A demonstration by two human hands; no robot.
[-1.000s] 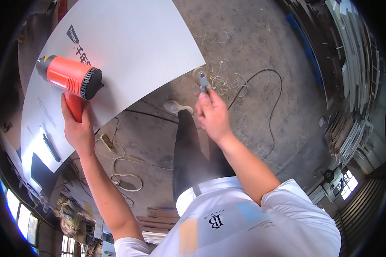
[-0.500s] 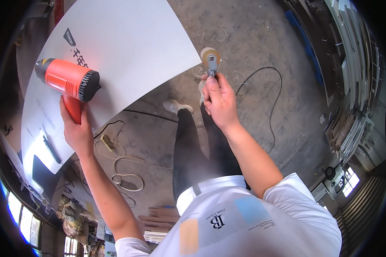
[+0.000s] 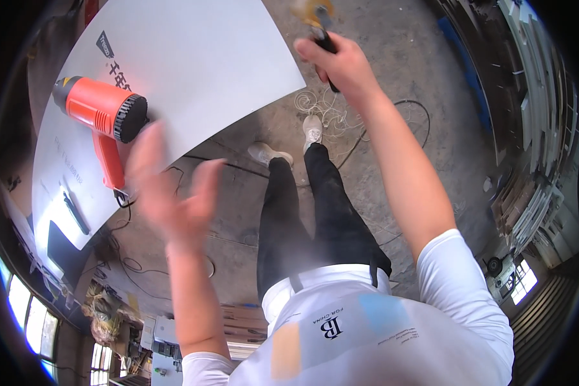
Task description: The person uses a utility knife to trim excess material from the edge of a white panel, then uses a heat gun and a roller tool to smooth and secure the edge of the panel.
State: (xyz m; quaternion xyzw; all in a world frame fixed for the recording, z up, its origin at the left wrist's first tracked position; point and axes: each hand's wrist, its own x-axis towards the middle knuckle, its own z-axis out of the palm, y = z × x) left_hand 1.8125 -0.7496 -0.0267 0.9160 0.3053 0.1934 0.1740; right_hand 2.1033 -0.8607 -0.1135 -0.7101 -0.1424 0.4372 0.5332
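An orange heat gun [image 3: 96,105] with a black rear cap and dark nozzle lies on a large white sheet [image 3: 206,64], its handle pointing toward me. My left hand [image 3: 174,186], smeared by motion, is off the handle, to its right, with thumb and fingers spread. At the upper middle, my right hand [image 3: 350,71] is wrapped round the black handle of a small hand roller [image 3: 326,41]. The roller's yellowish wheel is blurred and sits beyond the sheet's right corner.
A slim dark tool [image 3: 76,213] lies on the sheet's near left part, close to a dark flat piece [image 3: 63,251]. Coiled pale strips [image 3: 312,101] and a black cable [image 3: 408,101] are on the floor. Stacked boards [image 3: 527,186] line the right side.
My left hand has let go of the heat gun, leaving it on the sheet, and moved right and nearer. My right hand has carried the roller farther away and slightly right.
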